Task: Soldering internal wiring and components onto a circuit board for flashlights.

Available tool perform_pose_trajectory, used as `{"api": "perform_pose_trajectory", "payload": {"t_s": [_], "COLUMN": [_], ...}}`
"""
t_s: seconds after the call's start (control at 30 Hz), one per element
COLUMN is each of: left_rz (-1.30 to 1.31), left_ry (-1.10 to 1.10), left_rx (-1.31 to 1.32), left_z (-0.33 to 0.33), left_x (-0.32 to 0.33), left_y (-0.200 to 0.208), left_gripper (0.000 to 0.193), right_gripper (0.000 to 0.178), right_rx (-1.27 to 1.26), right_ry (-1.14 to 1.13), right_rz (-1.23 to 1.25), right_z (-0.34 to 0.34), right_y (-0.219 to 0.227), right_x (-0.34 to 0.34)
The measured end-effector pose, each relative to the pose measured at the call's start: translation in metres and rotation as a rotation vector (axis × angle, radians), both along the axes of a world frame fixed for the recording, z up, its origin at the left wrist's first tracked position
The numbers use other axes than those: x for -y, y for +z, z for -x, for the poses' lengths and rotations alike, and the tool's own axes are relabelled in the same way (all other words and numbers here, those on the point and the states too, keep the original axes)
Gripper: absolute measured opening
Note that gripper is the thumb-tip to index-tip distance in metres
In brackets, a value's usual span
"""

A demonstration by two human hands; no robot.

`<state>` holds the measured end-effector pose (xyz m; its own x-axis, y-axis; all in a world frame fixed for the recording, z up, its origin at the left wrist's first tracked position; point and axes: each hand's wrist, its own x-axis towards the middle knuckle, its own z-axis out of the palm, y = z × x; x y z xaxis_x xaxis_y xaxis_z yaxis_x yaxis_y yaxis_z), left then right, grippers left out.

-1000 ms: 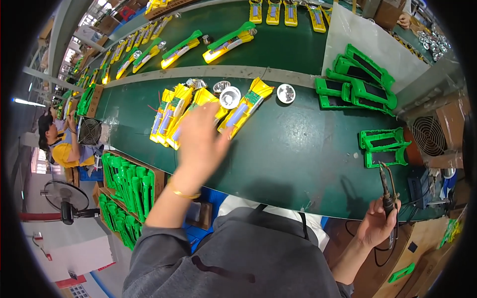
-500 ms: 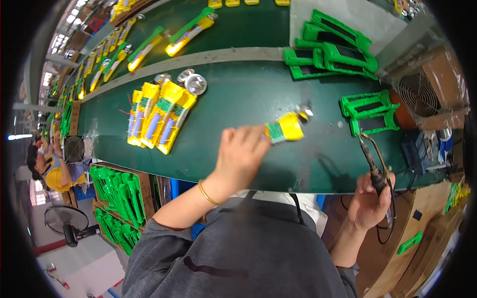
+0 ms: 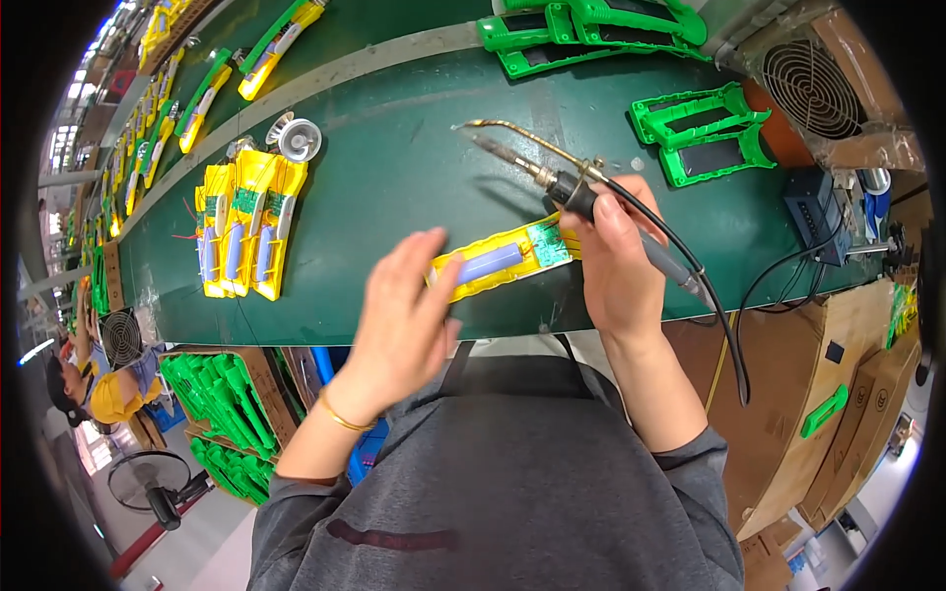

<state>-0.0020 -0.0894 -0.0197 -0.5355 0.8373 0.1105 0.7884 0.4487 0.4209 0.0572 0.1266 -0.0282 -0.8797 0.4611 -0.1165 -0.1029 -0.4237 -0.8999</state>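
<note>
My right hand (image 3: 623, 258) grips a soldering iron (image 3: 572, 192) with a thin curved metal tube alongside; its tip points left, above the bench. Under it lies a yellow plastic housing (image 3: 475, 289) with a lilac cylindrical battery (image 3: 490, 264) and a green circuit board (image 3: 550, 245). The right hand covers the housing's right end. At the other end, my left hand (image 3: 402, 310) has its fingers apart, slightly blurred, over or against the housing's edge; contact is unclear.
Several similar yellow housings (image 3: 239, 202) with round silver reflectors (image 3: 299, 141) lie to the left. Green frames (image 3: 709, 138) rest at the right and far side. A blue box (image 3: 816, 217) and a fan (image 3: 813, 89) stand right. Green parts fill boxes (image 3: 212, 394) lower left.
My right hand has brought the soldering iron up and left, from the bench's right front to above the housing. My left hand has moved to the housing's left end, uncovering the battery. The view has shifted.
</note>
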Motion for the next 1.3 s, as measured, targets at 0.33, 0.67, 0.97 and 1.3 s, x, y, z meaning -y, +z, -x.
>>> {"api": "perform_pose_trajectory", "payload": {"t_s": [0.33, 0.67, 0.97, 1.3], "left_rz": [-0.478, -0.423, -0.372, -0.282], "left_ry": [0.038, 0.096, 0.1, 0.021], "left_rx": [-0.06, -0.006, -0.01, -0.161], "left_z": [-0.006, -0.015, -0.012, -0.012], "left_x": [-0.073, -0.089, -0.089, -0.087], "left_y": [-0.023, -0.018, -0.012, -0.013], "left_gripper": [0.023, 0.02, 0.019, 0.02], "right_gripper": [0.018, 0.014, 0.03, 0.034], "right_rx": [-0.105, -0.089, -0.046, 0.092], "right_ry": [-0.26, -0.187, -0.277, -0.138], "right_rz": [0.244, 0.325, -0.078, -0.239], "right_z": [-0.013, -0.018, -0.079, -0.099], "right_y": [-0.003, -0.005, 0.003, 0.003], "right_x": [0.022, 0.007, -0.042, -0.059]}}
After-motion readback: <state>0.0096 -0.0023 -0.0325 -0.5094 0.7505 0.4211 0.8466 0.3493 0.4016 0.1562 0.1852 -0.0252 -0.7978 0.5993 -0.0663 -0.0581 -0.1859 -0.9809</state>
